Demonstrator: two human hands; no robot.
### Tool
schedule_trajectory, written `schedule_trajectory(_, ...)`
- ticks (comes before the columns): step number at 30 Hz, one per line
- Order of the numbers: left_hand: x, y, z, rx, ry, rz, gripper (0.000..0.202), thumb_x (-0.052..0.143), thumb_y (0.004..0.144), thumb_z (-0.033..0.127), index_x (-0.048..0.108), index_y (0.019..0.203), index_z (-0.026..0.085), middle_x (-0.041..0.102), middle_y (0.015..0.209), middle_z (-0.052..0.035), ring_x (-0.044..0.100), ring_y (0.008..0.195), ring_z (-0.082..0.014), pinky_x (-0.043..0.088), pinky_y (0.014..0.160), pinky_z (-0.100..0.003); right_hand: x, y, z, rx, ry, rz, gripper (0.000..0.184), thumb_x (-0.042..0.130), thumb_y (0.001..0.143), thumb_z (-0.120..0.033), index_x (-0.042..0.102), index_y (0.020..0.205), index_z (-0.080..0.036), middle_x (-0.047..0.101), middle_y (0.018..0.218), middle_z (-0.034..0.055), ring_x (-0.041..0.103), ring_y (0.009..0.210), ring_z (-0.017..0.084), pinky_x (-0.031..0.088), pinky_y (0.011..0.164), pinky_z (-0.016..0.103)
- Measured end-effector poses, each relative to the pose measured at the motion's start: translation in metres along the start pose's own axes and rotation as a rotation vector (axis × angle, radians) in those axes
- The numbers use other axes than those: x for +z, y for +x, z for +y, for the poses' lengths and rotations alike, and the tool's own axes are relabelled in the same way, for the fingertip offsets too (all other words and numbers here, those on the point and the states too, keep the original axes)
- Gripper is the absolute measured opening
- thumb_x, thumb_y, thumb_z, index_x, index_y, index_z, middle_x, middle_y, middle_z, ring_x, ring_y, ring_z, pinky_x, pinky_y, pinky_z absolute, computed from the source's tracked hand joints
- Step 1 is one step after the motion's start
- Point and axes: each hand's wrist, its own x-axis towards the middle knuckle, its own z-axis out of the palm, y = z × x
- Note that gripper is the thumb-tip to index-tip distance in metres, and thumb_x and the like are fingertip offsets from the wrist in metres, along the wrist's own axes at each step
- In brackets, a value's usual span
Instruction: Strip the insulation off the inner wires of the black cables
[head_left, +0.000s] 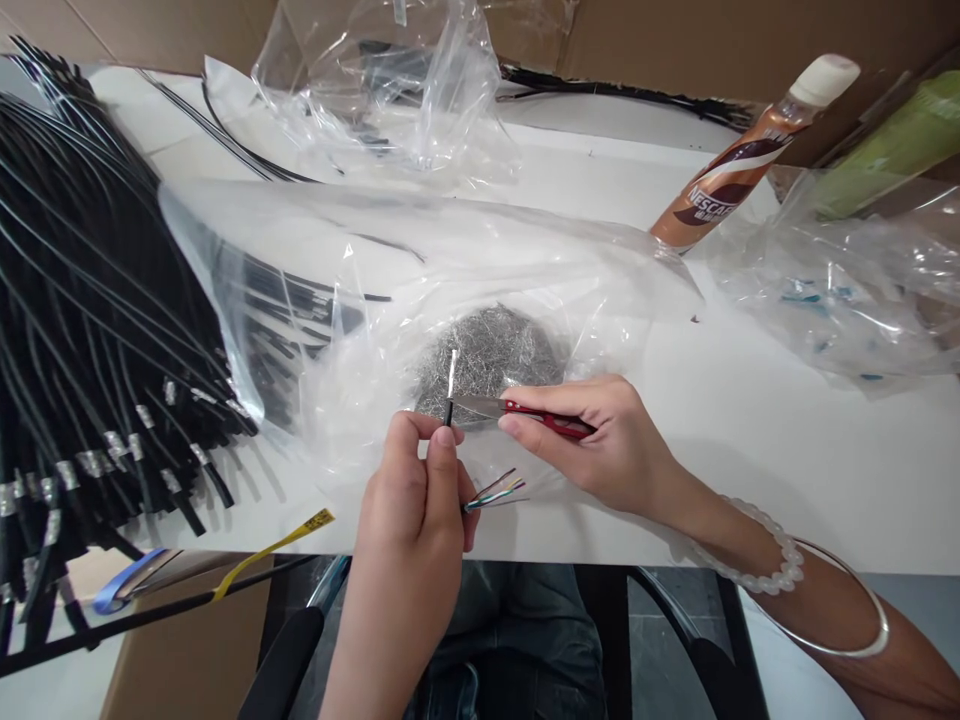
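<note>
My left hand (420, 500) pinches a black cable (448, 412) whose upper end is stripped to a silvery-white core. Thin coloured wires (495, 492) fan out to the right from beneath the same hand; whether they belong to that cable I cannot tell. Red-handled thread snips (547, 416) are closed in my right hand (611, 430). Their blades lie against or very near the cable just below the bare part. Behind the blades, a heap of fine metal wire scraps (495, 345) sits on a clear plastic bag (615, 300).
A large bundle of black cables (90, 280) with silvery bands near their ends fills the left side. At the back right stands a tilted Nescafé bottle (742, 170). Crumpled clear bags (847, 290) lie right and at the back. A yellow tag (277, 550) hangs by the front edge.
</note>
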Motion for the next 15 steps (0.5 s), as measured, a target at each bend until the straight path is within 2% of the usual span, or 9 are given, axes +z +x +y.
schedule_trajectory(4,-0.001,0.004,-0.008,0.096,0.142,-0.010,0.021,0.034,0.096,0.039,0.041,0.086,0.021,0.043,0.046,0.0092,0.040,0.043,-0.0079,0.031,0.050,-0.022,0.000,0.001,-0.001,0.002,0.007,-0.007,0.022,0.061,0.085,-0.030,0.074,0.083,-0.012,0.067,0.074,0.0049,0.056,0.058,0.009,0.045,0.052,0.018)
schedule_trajectory(7,0.001,0.003,-0.009,0.116,0.235,0.082,0.019,0.037,0.095,0.037,0.043,0.084,0.022,0.047,0.050,0.0071,0.042,0.049,-0.0106,0.033,0.055,-0.024,0.000,0.002,-0.001,0.003,0.001,-0.006,0.023,0.061,0.084,-0.030,0.073,0.081,-0.011,0.068,0.074,0.0048,0.054,0.055,0.007,0.043,0.049,0.017)
schedule_trajectory(12,0.004,0.003,-0.013,0.180,0.260,0.153,0.015,0.040,0.093,0.034,0.043,0.083,0.023,0.042,0.049,0.0067,0.042,0.047,-0.0125,0.031,0.054,-0.026,0.001,0.003,-0.002,-0.005,0.010,0.075,0.020,0.063,0.083,-0.026,0.073,0.081,-0.008,0.068,0.070,0.0029,0.052,0.052,0.005,0.042,0.047,0.013)
schedule_trajectory(15,0.004,0.006,-0.017,0.243,0.282,0.161,0.014,0.042,0.092,0.034,0.043,0.083,0.023,0.043,0.046,0.0076,0.042,0.044,-0.0127,0.031,0.053,-0.025,0.001,0.003,-0.002,-0.002,-0.013,0.051,0.022,0.062,0.083,-0.027,0.073,0.079,-0.008,0.067,0.068,0.0031,0.053,0.052,0.005,0.043,0.048,0.012)
